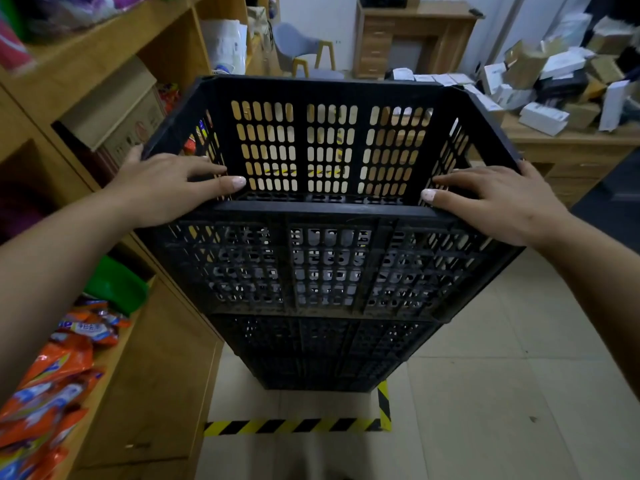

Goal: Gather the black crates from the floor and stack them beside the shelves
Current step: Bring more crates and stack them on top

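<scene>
A black slotted top crate (329, 91) sits on a stack of black crates (325, 344), right beside the wooden shelves (145, 46) on the left. The stack stands on the tiled floor inside a yellow-and-black taped corner (294, 426). My left hand (166, 188) grips the top crate's near left rim corner, thumb hooked inside. On the near right rim corner my right hand (491, 199) holds the same way. The top crate is empty.
The shelves hold orange snack bags (59, 368), a green tub (114, 282) and a cardboard box (114, 109). A wooden desk piled with small boxes (554, 77) stands at the right. Behind are a grey chair (301, 46) and a drawer unit (412, 39).
</scene>
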The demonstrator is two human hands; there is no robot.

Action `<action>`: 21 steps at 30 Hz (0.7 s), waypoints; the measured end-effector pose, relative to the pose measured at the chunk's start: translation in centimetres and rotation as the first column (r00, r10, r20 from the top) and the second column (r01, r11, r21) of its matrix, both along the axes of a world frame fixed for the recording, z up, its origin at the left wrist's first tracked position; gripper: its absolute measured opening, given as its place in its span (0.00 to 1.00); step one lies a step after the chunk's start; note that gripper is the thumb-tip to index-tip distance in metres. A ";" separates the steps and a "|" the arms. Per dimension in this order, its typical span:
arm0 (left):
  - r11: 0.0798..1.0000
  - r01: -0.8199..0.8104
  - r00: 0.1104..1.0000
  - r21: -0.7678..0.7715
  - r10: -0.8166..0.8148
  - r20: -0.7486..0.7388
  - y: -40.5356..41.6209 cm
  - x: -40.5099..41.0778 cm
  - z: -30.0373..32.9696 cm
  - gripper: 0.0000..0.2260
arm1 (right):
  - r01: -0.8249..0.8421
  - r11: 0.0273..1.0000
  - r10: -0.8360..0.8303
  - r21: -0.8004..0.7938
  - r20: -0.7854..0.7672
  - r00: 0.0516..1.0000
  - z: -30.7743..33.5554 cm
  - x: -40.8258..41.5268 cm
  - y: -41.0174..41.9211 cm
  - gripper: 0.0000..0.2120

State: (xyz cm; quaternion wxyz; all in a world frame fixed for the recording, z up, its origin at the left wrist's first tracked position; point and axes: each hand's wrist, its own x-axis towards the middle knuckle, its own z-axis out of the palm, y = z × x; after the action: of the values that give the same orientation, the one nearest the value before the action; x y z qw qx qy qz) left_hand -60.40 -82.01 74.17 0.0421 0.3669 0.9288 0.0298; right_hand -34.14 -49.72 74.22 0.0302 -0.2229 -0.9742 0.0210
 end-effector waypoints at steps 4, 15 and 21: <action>1.000 -0.006 1.000 -0.004 0.006 -0.006 0.2 -0.2 -0.1 0.43 | 0.007 1.000 -0.007 -0.001 0.000 1.000 0.1 -0.2 0.0 0.43; 1.000 -0.025 0.997 -0.014 0.024 -0.070 0.2 1.6 1.2 0.32 | -0.009 1.000 0.005 -0.018 -0.183 0.983 0.6 1.0 -1.0 0.31; 0.989 -0.039 0.989 0.144 0.059 -0.132 1.4 4.3 1.8 0.27 | -0.021 0.999 0.034 0.042 -0.349 0.936 0.8 2.1 -1.5 0.20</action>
State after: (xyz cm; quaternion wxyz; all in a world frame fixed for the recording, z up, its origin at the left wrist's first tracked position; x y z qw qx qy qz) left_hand -56.06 -80.57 75.93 -0.0482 0.3471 0.9339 0.0714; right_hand -32.05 -51.21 74.99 0.2068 -0.2012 -0.9565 0.0426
